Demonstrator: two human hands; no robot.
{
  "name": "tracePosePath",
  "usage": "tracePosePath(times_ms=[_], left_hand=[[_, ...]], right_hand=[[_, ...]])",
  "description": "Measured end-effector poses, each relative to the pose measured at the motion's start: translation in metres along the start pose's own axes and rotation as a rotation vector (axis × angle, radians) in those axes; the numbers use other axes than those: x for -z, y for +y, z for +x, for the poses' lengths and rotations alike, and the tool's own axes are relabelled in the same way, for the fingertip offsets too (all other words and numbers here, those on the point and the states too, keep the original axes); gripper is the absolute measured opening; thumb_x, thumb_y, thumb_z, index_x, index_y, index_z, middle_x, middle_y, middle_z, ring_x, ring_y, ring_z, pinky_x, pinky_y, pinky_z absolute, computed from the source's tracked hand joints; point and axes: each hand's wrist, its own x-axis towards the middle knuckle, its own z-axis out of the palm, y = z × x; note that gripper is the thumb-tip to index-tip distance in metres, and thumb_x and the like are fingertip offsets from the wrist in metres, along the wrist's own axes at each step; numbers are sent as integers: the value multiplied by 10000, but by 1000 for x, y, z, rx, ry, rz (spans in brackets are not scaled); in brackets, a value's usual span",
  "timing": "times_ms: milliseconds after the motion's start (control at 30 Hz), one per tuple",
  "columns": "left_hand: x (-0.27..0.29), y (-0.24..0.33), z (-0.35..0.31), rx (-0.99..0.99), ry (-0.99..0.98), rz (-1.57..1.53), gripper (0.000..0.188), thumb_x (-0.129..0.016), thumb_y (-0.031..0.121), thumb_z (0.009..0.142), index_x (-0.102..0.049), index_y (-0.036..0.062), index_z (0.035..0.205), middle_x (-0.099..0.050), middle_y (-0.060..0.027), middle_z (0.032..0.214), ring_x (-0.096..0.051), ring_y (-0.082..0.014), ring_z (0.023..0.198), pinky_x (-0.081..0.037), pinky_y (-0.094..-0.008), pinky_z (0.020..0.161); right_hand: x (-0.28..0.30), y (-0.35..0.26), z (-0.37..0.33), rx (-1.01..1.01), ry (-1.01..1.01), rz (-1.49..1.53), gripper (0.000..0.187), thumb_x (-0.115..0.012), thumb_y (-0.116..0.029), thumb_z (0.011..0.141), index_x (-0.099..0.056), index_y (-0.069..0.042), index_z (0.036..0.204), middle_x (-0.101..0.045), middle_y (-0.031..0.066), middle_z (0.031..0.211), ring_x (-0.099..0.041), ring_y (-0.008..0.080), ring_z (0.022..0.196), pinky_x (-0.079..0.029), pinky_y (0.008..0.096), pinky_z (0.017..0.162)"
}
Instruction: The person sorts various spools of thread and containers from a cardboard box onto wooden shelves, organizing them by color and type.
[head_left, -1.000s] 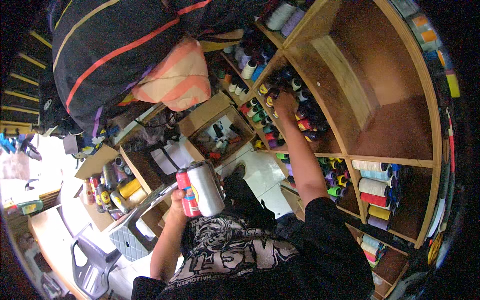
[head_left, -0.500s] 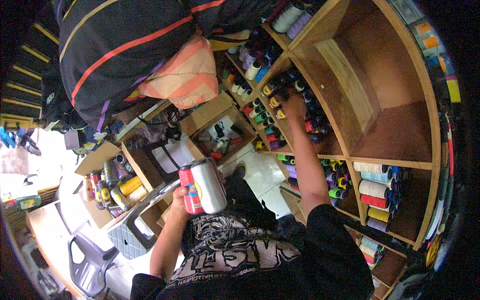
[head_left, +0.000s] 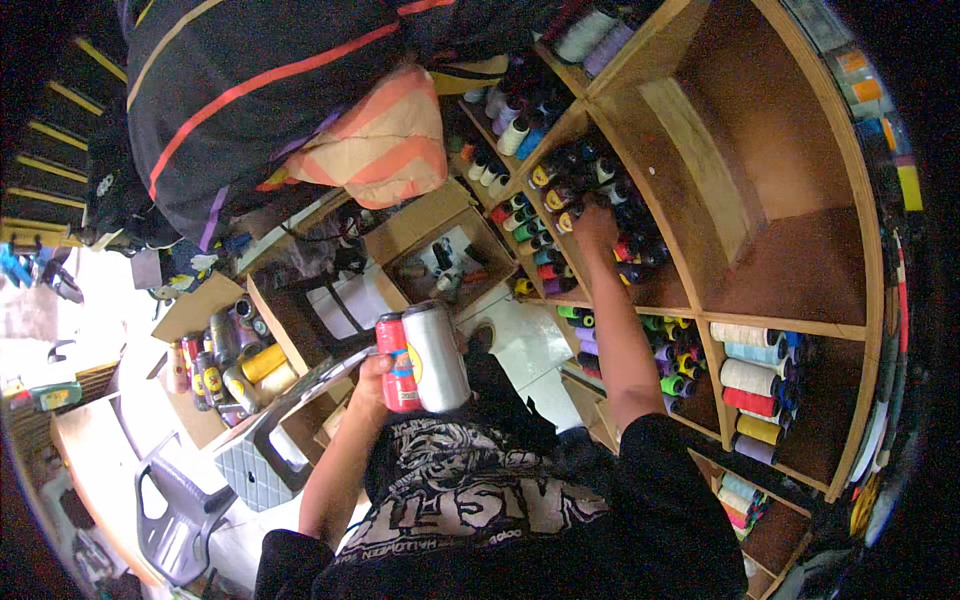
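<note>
1. My left hand is gripping a red spool and a silver-grey spool side by side in front of my shirt, the thumb lying on the red one; both stand nearly upright, touching.
2. My right hand, arm stretched out, is in among the dark spools in a shelf compartment. Its fingertips are lost against them, so I cannot tell whether it is closed on one.
3. I judge this to be a handling step at the shelf: the right hand works the row while the left keeps its pair. The next move seems to call for careful fingers, as the spools are packed close, and a steady left hold.
4. Around that compartment, the wooden shelf carries more thread, with a stack of pale, red and yellow cones below and to the right.
5. Farther left, a cardboard box holds more spools, beyond it a grey chair; above hangs or lies striped dark fabric.
</note>
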Motion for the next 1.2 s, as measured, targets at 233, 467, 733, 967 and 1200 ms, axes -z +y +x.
tracePosePath(times_ms=[233,467,733,967,1200], left_hand=[[6,-2,1,18,92,-30,814,-742,296,576,-389,6,1250,-547,-187,1132,-554,-339,1027,-426,-476,928],[-6,4,15,57,208,296,643,-707,217,664,-416,28,1204,-587,-91,997,-592,-235,889,-488,-376,816],[3,-9,24,239,139,252,674,-731,280,628,-435,63,1193,-580,-60,951,-589,-195,838,-499,-345,746],[3,-4,22,217,188,222,643,-726,235,647,-434,49,1188,-578,-76,970,-593,-211,846,-507,-376,761],[20,-2,14,157,199,219,590,-730,273,638,-462,59,1118,-579,-55,887,-591,-202,771,-513,-359,694]], right_hand=[[-15,16,-6,249,307,205,466,-687,-293,719,-562,-57,1100,-597,193,1005,-583,356,903,-489,410,765],[91,-60,-153,366,-732,1090,468,-721,-346,722,-568,-87,1082,-642,93,902,-616,184,794,-481,323,704],[72,-2,-177,368,-456,991,589,-787,-327,645,-555,-33,1099,-631,127,947,-616,210,853,-477,309,774],[37,71,-88,209,22,528,525,-798,-278,609,-602,-18,1022,-642,166,900,-629,272,812,-493,343,712],[-15,82,-31,98,25,236,579,-766,-232,614,-539,-14,1100,-612,232,950,-592,373,899,-483,428,773]])
